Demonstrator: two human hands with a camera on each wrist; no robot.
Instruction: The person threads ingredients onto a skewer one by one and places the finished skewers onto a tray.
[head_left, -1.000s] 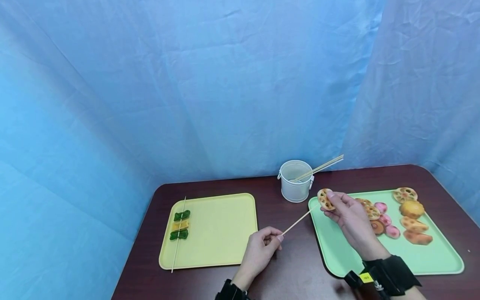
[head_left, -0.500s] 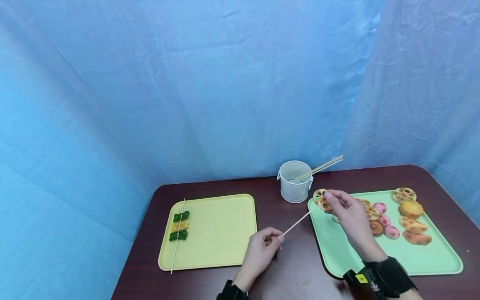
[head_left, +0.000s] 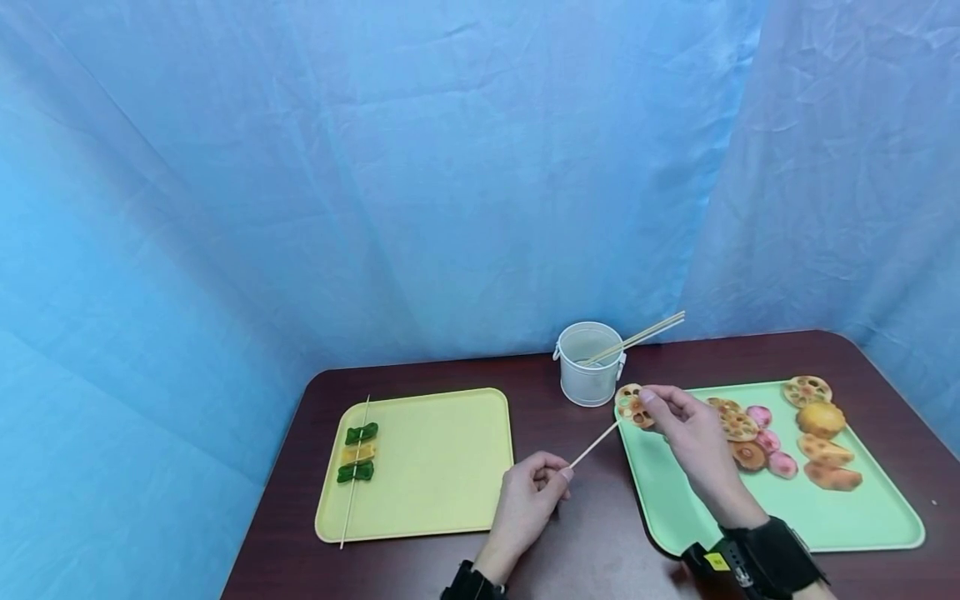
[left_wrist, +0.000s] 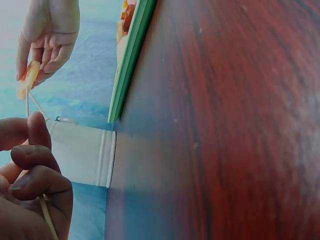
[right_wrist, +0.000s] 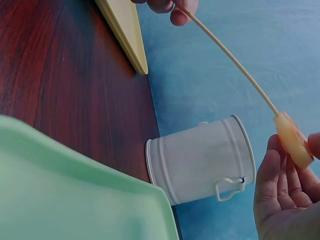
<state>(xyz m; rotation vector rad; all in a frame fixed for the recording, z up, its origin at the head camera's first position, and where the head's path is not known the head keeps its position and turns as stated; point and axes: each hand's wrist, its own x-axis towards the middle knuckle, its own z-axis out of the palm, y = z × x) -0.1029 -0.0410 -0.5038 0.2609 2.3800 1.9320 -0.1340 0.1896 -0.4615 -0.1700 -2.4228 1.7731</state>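
My left hand (head_left: pixel 525 504) pinches a thin wooden skewer (head_left: pixel 596 443) that slants up to the right. Between the thumb and fingers of my right hand (head_left: pixel 697 450) is a lotus root slice (head_left: pixel 632 402), raised near the green tray's left corner. In the right wrist view the skewer's (right_wrist: pixel 232 57) far end meets the edge of the slice (right_wrist: pixel 292 140); how deep it goes in I cannot tell. Curled fingers of the left hand (left_wrist: pixel 40 185) show around the skewer in the left wrist view.
The green tray (head_left: pixel 697 517) bears lotus slices (head_left: pixel 738 427), pink rounds (head_left: pixel 782 465), a mushroom-like piece (head_left: pixel 748 455) and a yellow lump (head_left: pixel 821 419). Behind stands a white bucket (head_left: pixel 588 379) with skewers (head_left: pixel 652 330). A loaded skewer (head_left: pixel 349 508) lies on the yellow tray (head_left: pixel 438 467).
My right hand has moved a little to the left and down with the lotus root slice, towards the skewer. My left hand has shifted only slightly right.
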